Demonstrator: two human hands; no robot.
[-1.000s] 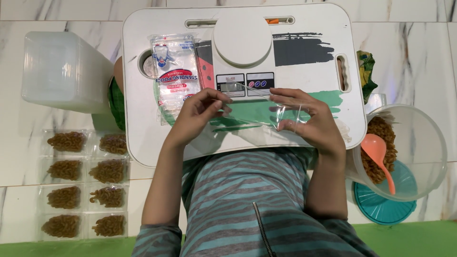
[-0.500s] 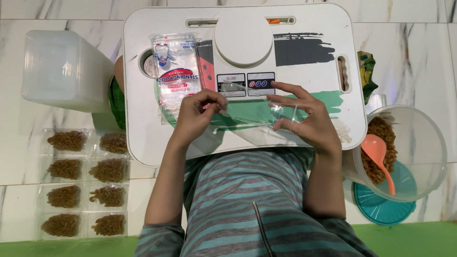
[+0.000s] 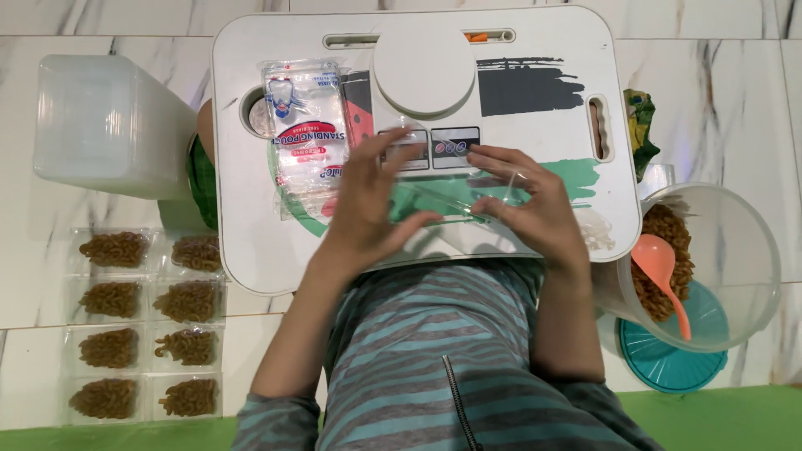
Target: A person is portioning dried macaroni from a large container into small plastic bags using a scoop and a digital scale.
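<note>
Clear plastic, apparently an empty pouch, lies flat near the worktop's front edge, pinned between both hands. The left hand presses on its left end, fingers spread, grip released. The right hand pinches its right end. A pouch packet lies toward the worktop's left edge.

Tray: we find bare surface at lower left and upper right; scale and pouch pack block the upper middle.
</note>
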